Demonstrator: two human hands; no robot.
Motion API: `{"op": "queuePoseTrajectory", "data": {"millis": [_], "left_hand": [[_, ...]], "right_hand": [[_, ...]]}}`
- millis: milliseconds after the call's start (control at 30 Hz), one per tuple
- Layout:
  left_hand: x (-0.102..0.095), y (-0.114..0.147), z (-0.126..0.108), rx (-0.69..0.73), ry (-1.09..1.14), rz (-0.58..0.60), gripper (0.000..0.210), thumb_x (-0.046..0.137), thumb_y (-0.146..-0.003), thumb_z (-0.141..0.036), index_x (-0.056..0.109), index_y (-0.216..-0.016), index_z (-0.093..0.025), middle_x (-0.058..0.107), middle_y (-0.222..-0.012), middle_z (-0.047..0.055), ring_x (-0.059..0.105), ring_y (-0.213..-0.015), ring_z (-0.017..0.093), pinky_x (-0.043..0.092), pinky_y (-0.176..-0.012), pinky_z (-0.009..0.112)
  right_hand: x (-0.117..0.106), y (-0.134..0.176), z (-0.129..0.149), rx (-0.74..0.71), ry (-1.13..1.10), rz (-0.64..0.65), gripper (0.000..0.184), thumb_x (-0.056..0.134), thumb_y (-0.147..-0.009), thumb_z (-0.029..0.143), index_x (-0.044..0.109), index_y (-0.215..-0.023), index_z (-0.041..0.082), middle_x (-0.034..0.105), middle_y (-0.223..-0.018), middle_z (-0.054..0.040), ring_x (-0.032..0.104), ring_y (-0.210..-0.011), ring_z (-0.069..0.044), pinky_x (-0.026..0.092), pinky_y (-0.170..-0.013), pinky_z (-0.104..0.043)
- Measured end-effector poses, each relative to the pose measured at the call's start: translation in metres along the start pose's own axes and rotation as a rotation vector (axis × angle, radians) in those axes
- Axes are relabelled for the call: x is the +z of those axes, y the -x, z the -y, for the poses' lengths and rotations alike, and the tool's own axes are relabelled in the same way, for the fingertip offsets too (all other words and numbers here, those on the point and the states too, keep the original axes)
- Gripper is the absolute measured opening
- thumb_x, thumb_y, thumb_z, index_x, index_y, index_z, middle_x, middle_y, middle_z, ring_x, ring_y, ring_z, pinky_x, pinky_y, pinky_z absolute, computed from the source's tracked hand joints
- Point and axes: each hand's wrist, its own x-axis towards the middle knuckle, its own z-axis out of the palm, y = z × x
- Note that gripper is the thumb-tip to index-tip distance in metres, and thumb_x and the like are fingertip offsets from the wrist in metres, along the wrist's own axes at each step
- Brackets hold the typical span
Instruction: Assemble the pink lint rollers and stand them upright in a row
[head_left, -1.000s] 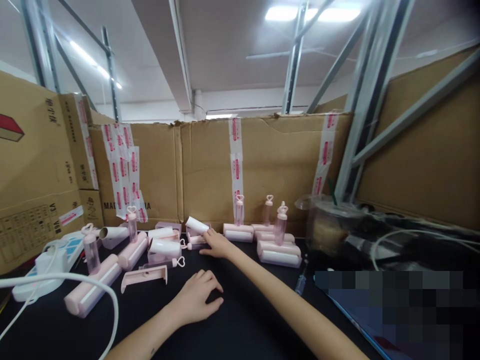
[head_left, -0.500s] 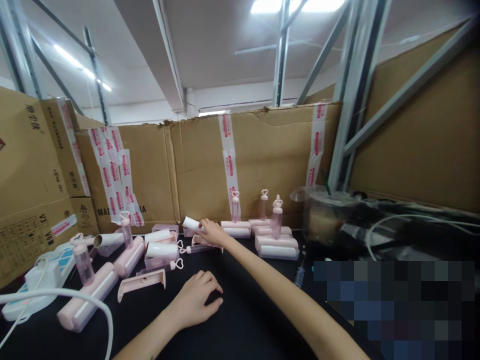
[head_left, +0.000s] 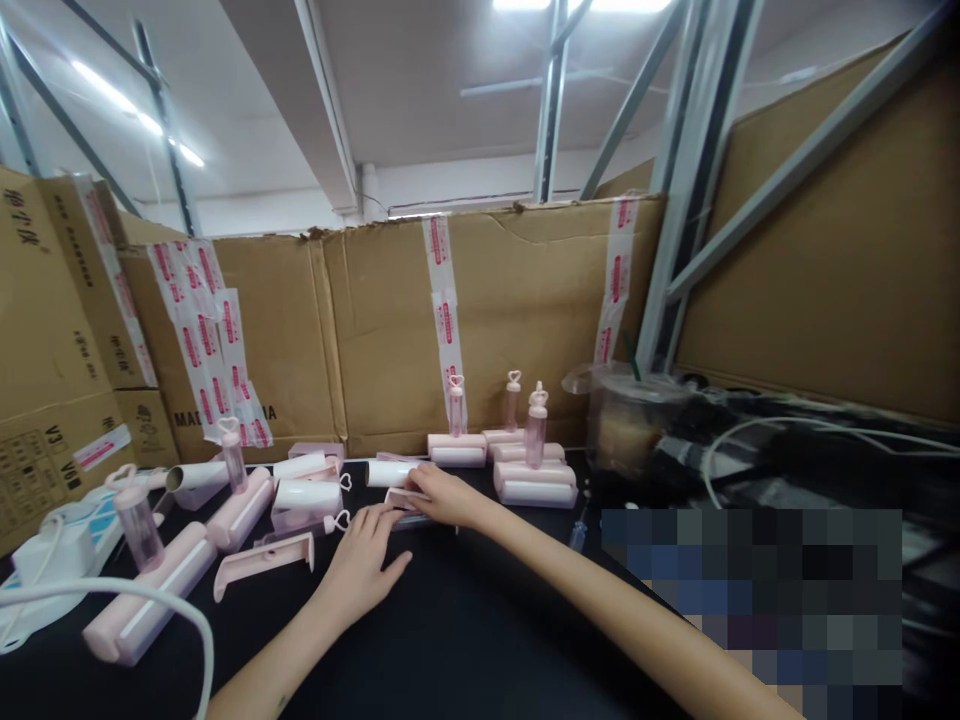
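Note:
My right hand (head_left: 448, 494) has its fingers bent round a pink bracket-shaped cover (head_left: 403, 498), partly hidden under the hand. Right behind its fingertips a white paper roll (head_left: 386, 474) lies level, its hollow end facing left. My left hand (head_left: 364, 565) is open, fingers stretched forward and thumb apart. Its fingertips come close to the cover's left end and a clear tube, mostly covered by the hands. Left of that hand are another pink cover (head_left: 264, 564), a white roll (head_left: 307, 495) on a lavender base, and a heart-shaped pink handle (head_left: 341, 520).
Pink roller cases (head_left: 535, 485) with upright tubes (head_left: 536, 435) stand at the back right; more cases (head_left: 154, 595) lie left. A screwdriver (head_left: 578, 532), a lidded drink cup (head_left: 626, 430), a power strip (head_left: 56, 565) and a white cable (head_left: 202, 640) flank the black tabletop (head_left: 480, 620).
The white roll went from tilted in my right hand to lying level. My right hand moved nearer, onto the pink cover, which shifted slightly. My left hand reached forward and left.

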Motion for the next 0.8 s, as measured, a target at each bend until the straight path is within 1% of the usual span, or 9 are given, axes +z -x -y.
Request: {"op": "queuePoseTrajectory", "data": {"millis": [133, 200, 267, 333, 433, 500, 600, 700, 800], "left_hand": [[-0.001, 0.004, -0.017, 0.024, -0.025, 0.152, 0.037, 0.047, -0.083, -0.033, 0.042, -0.117, -0.021, 0.051, -0.108, 0.007, 0.049, -0.099, 0.023, 0.043, -0.085, 0.041], [-0.004, 0.007, -0.027, 0.045, -0.037, 0.205, 0.032, 0.045, -0.083, -0.028, 0.044, -0.114, -0.021, 0.051, -0.105, 0.006, 0.049, -0.096, 0.022, 0.044, -0.083, 0.039], [-0.006, 0.01, -0.034, 0.069, -0.032, 0.232, 0.029, 0.043, -0.082, -0.021, 0.046, -0.111, -0.022, 0.05, -0.103, 0.005, 0.049, -0.095, 0.021, 0.044, -0.082, 0.036], [-0.009, 0.012, -0.039, 0.08, -0.025, 0.244, 0.029, 0.041, -0.08, -0.015, 0.046, -0.108, -0.022, 0.05, -0.102, 0.004, 0.048, -0.094, 0.02, 0.044, -0.081, 0.034], [-0.011, 0.013, -0.041, 0.083, -0.021, 0.258, 0.03, 0.041, -0.078, -0.013, 0.046, -0.106, -0.022, 0.05, -0.102, 0.004, 0.047, -0.095, 0.021, 0.044, -0.079, 0.034], [-0.011, 0.012, -0.042, 0.088, 0.0, 0.256, 0.031, 0.041, -0.075, -0.01, 0.046, -0.104, -0.021, 0.051, -0.102, 0.004, 0.045, -0.097, 0.021, 0.044, -0.081, 0.034], [-0.01, 0.013, -0.041, 0.09, 0.04, 0.237, 0.037, 0.042, -0.07, -0.005, 0.045, -0.105, -0.02, 0.052, -0.101, 0.004, 0.043, -0.098, 0.02, 0.043, -0.084, 0.033], [-0.01, 0.016, -0.042, 0.086, 0.036, 0.229, 0.047, 0.044, -0.067, -0.004, 0.044, -0.112, -0.02, 0.051, -0.101, 0.005, 0.043, -0.097, 0.02, 0.043, -0.084, 0.034], [-0.016, 0.017, -0.042, 0.129, 0.025, 0.253, 0.038, 0.047, -0.071, -0.01, 0.049, -0.108, -0.021, 0.051, -0.098, 0.006, 0.044, -0.095, 0.022, 0.043, -0.081, 0.035]], "right_hand": [[-0.02, 0.031, 0.008, -0.032, -0.07, 0.063, 0.016, 0.053, -0.082, 0.028, 0.06, -0.089, 0.015, 0.061, -0.089, -0.007, 0.056, -0.079, -0.018, 0.042, -0.067, -0.025], [-0.03, 0.042, 0.011, -0.053, -0.108, 0.104, 0.017, 0.053, -0.082, 0.03, 0.061, -0.087, 0.016, 0.062, -0.082, -0.0039, 0.056, -0.073, -0.015, 0.042, -0.064, -0.023], [-0.038, 0.049, 0.012, -0.061, -0.141, 0.134, 0.014, 0.053, -0.082, 0.027, 0.062, -0.086, 0.016, 0.062, -0.076, -0.0014, 0.056, -0.067, -0.013, 0.041, -0.06, -0.021], [-0.044, 0.054, 0.009, -0.048, -0.161, 0.144, 0.012, 0.054, -0.08, 0.022, 0.061, -0.087, 0.016, 0.062, -0.073, 0.0001, 0.055, -0.063, -0.011, 0.04, -0.057, -0.019], [-0.051, 0.059, 0.003, -0.002, -0.149, 0.117, 0.01, 0.053, -0.077, 0.014, 0.06, -0.084, 0.014, 0.06, -0.071, -0.0001, 0.054, -0.062, -0.012, 0.041, -0.057, -0.02], [-0.057, 0.064, 0.002, 0.027, -0.114, 0.066, 0.011, 0.053, -0.075, 0.011, 0.06, -0.084, 0.013, 0.06, -0.078, -0.0036, 0.055, -0.07, -0.015, 0.042, -0.064, -0.024], [-0.065, 0.072, 0.008, 0.018, -0.069, -0.004, 0.014, 0.054, -0.077, 0.017, 0.059, -0.089, 0.013, 0.058, -0.09, -0.0084, 0.053, -0.086, -0.02, 0.04, -0.075, -0.03], [-0.063, 0.079, 0.021, -0.05, -0.059, 0.038, 0.013, 0.053, -0.08, 0.024, 0.06, -0.088, 0.017, 0.059, -0.088, -0.0066, 0.054, -0.084, -0.02, 0.04, -0.074, -0.029], [-0.053, 0.083, 0.029, -0.027, -0.103, 0.115, 0.015, 0.054, -0.078, 0.023, 0.061, -0.09, 0.016, 0.061, -0.086, -0.0074, 0.056, -0.079, -0.021, 0.041, -0.071, -0.03]]}}
